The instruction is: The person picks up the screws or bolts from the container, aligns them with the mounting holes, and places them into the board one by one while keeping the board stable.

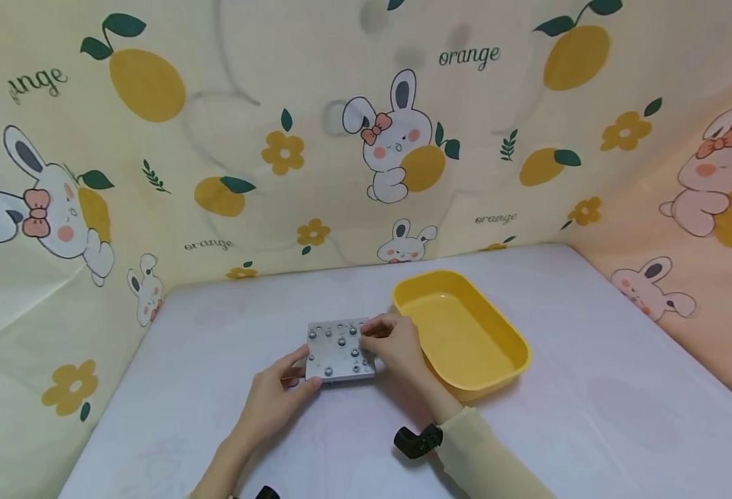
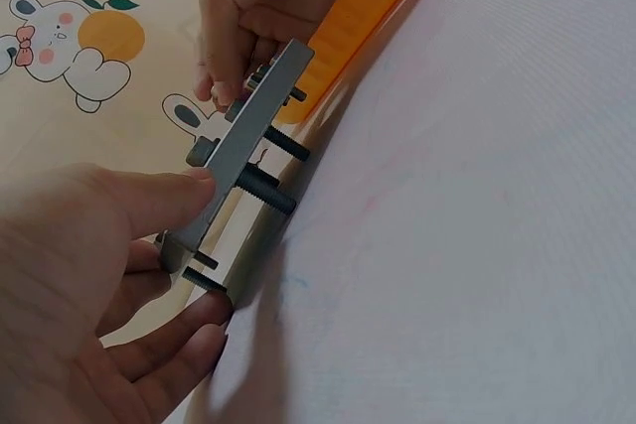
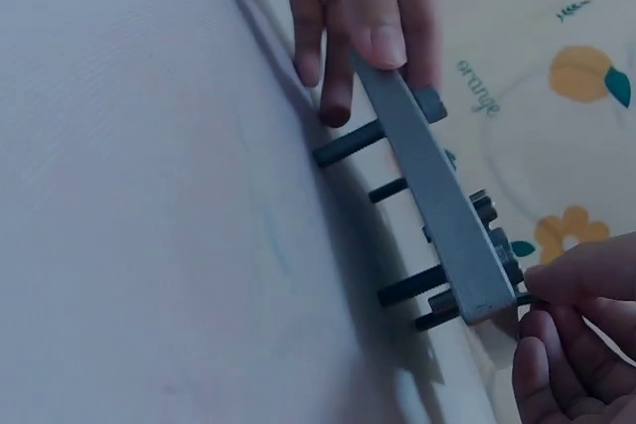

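A square metal plate [image 1: 335,355] carries several screws with hex-socket heads on its top face. Their threaded ends [image 2: 288,144] stick out below, as the left wrist view shows. My left hand [image 1: 277,391] grips the plate by its left edge and front corner, thumb on top and fingers underneath, and holds it tilted over the table. At the plate's right edge, my right hand [image 1: 396,343] has thumb and forefinger together. In the right wrist view these fingertips pinch a small screw [image 3: 531,299], thin and dark, its head hidden by the fingers.
A yellow plastic tray [image 1: 516,350] stands just right of the plate, behind the right forearm. The table [image 1: 216,333] has a white cover. A curtain [image 1: 316,69] with printed rabbits and oranges hangs along the back and both sides.
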{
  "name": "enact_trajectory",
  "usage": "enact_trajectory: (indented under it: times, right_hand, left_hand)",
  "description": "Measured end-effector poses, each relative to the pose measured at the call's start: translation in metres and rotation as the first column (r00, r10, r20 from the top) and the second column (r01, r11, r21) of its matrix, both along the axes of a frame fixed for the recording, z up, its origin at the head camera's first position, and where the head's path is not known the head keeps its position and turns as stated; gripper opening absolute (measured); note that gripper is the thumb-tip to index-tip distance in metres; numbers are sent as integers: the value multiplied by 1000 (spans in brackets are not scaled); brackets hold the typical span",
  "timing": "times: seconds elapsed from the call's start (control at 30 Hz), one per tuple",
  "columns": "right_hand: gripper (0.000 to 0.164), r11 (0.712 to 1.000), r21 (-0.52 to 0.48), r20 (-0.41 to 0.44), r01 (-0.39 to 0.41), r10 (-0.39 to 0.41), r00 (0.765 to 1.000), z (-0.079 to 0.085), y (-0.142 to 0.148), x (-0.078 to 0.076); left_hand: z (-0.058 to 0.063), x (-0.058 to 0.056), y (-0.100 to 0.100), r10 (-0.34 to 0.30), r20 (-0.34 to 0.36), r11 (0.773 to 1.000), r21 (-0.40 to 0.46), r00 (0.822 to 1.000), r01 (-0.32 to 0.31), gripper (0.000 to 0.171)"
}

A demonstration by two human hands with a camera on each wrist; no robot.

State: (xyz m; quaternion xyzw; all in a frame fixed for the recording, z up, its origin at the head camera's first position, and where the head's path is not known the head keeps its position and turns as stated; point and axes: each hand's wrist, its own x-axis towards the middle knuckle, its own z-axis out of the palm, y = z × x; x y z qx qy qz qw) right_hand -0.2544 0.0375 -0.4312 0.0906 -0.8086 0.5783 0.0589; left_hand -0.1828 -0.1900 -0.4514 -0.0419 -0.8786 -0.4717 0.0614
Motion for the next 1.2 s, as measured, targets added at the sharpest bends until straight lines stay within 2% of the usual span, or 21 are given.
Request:
enact_trajectory:
  times: [0.27,0.4,0.6,0.77,0.9,1.07,1.2]
  right_hand:
    - [12,996,93,-77,-6,13,997,-4,2,1]
    - [13,995,102,-110,-12,23,994,-6,3,-1]
    - [15,995,92,-80,-49,56,995,-10,1,-4]
    - [18,997,51,-16,-50,51,999,-10,-1,-5]
    - [21,998,26,0,-51,51,999,-11,-3,-6]
    - [19,999,26,-17,-48,48,999,-12,-4,-4]
    - [14,997,68,-72,-45,50,996,-10,-4,0]
  left_hand:
    - [-2,-1,1,13,29,1000,-14,999,-12,63]
    - [-1,-1,2,16,30,1000,-18,999,-16,63]
    - [-1,-1,1,22,28,1000,-22,999,-22,63]
    - [-1,0,0,35,30,999,-26,999,-34,64]
    - [-1,1,-1,36,33,999,-24,999,-35,64]
    - [-3,2,-1,24,35,1000,-11,999,-24,63]
    - [-4,3,0,21,33,1000,-2,999,-21,63]
